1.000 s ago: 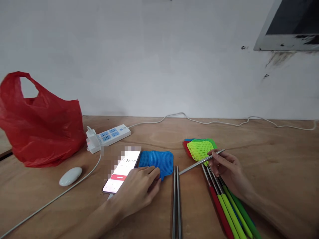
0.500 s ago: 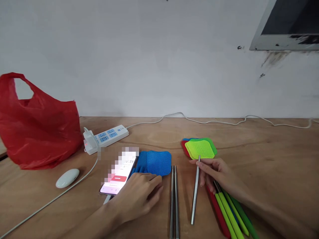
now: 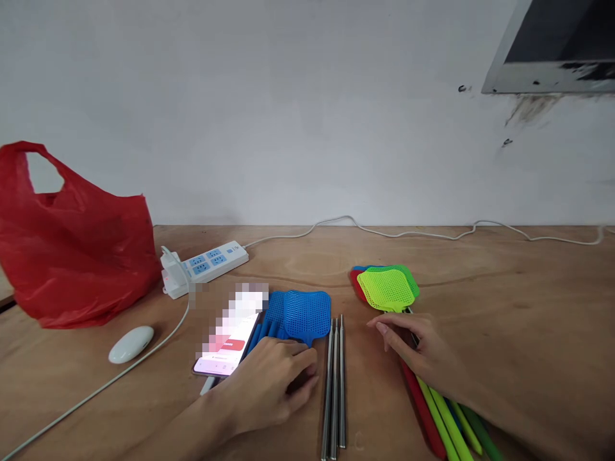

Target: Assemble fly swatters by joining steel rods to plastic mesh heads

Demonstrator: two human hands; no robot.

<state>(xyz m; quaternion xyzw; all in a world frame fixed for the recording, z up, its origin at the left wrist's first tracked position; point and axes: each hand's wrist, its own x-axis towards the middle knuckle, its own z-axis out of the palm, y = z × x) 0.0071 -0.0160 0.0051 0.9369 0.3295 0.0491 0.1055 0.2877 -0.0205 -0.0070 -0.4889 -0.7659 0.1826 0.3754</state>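
My left hand (image 3: 273, 381) lies over the lower part of the blue fly swatter heads (image 3: 307, 312), its fingers loosely bent and the thumb apart from them. The fingertips are partly hidden, and nothing shows in the hand. Close to its right, three metal rods (image 3: 335, 378) lie side by side on the table. My right hand (image 3: 416, 342) is open and holds nothing, thumb and forefinger stretched to the left. It is over the fly swatters, whose yellow-green head (image 3: 388, 289) lies on top of green, red and blue ones. Coloured handles (image 3: 439, 410) come out below that hand.
A lit phone (image 3: 228, 342), partly blurred out, lies left of the blue heads. Farther left are a white power strip (image 3: 221, 259), a white oval device (image 3: 131, 344) and a red plastic bag (image 3: 81, 250). A white cable (image 3: 398, 237) runs along the wall.
The metal rod that my right hand was holding now lies beside the other two. My right hand has let it go and sits slightly lower. My left hand has barely moved.
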